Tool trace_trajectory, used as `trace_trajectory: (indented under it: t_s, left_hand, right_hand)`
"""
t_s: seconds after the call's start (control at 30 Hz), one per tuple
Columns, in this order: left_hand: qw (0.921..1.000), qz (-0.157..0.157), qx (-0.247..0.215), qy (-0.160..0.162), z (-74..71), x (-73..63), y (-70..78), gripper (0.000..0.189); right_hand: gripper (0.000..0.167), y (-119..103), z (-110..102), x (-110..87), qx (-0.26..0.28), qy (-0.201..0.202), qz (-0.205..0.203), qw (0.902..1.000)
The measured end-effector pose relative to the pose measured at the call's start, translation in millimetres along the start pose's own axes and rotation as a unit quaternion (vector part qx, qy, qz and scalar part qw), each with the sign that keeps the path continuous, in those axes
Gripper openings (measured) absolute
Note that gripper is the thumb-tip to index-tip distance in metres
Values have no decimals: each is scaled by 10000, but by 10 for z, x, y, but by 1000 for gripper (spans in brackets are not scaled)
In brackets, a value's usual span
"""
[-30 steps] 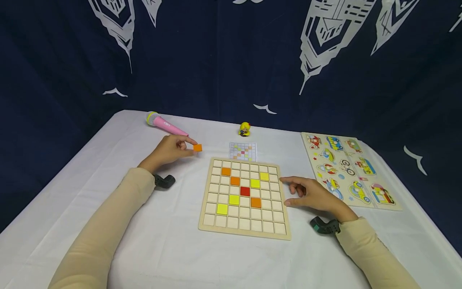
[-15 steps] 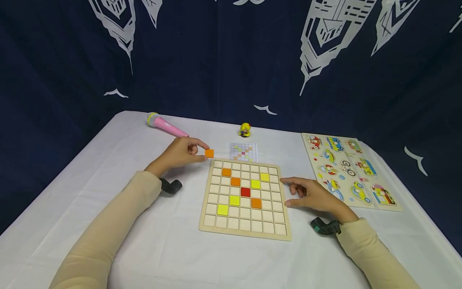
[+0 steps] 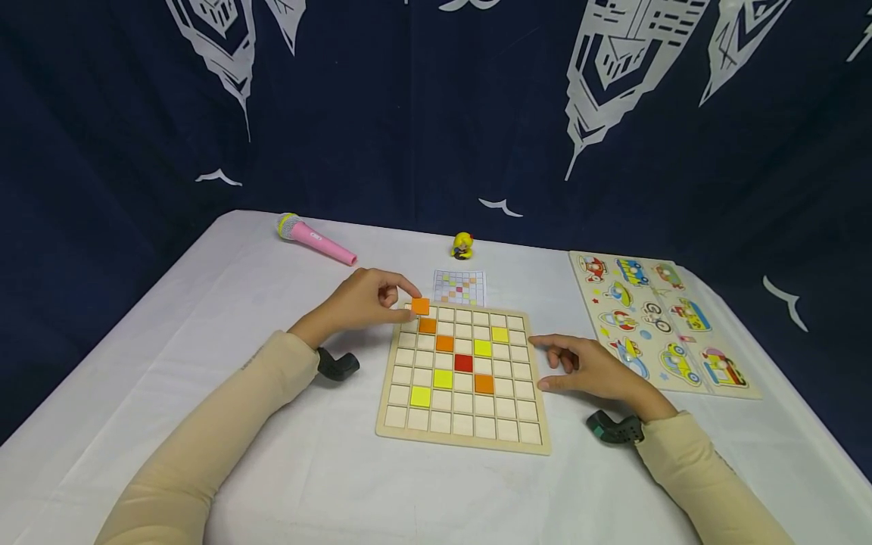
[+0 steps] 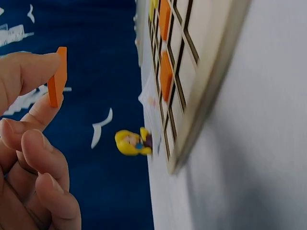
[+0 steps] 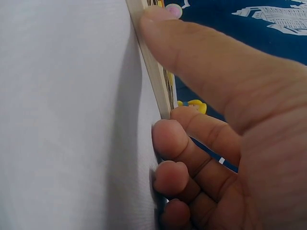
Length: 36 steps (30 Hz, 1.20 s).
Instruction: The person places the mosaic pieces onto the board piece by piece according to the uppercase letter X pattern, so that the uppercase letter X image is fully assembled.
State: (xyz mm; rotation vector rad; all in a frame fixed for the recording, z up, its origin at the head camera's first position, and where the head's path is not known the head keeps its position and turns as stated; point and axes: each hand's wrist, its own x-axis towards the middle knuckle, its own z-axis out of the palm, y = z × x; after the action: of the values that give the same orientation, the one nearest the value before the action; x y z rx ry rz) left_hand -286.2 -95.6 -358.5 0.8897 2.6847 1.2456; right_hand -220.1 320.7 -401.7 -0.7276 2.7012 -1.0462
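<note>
Between thumb and forefinger, my left hand pinches an orange square tile. The left wrist view shows this tile held above the table, apart from the board. Beneath it lies a wooden grid board, with the tile over its far left corner. Orange, yellow-green and one red tile sit in its cells along two crossing diagonals. At the board's right edge rests my right hand; its thumb and forefinger touch the rim, the other fingers loosely bent.
Behind the board lies a small printed grid card, and beyond that stands a yellow-haired figurine. A pink toy microphone is at the far left. To the right lies a vehicle picture puzzle board. A dark blue curtain hangs behind the table.
My left hand has moved right and nearer with the orange tile, from beside the microphone to over the board's far left corner. The right hand has stayed at the board's edge.
</note>
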Motion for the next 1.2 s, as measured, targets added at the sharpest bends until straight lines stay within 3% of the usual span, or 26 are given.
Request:
trace_trajectory:
  t_s: [0.37, 0.57, 0.77, 1.0, 1.2]
  left_hand:
    - [9997, 83, 134, -211, 193, -25, 241, 29]
    - [9989, 77, 342, -306, 353, -46, 376, 28]
    - [9973, 264, 487, -478, 545, -98, 539, 28]
    - [9924, 459, 912, -683, 768, -143, 711, 25]
    - [9862, 380, 1291, -962, 940, -151, 841, 22]
  right_hand:
    - [65, -8, 0, -4, 84, 44, -141, 9999]
    - [65, -17, 6, -4, 125, 52, -218, 9997]
    - [65, -19, 0, -2, 95, 28, -222, 9997]
    - [66, -35, -13, 7, -12, -16, -172, 9999]
    - [66, -28, -13, 10, 30, -36, -224, 9997]
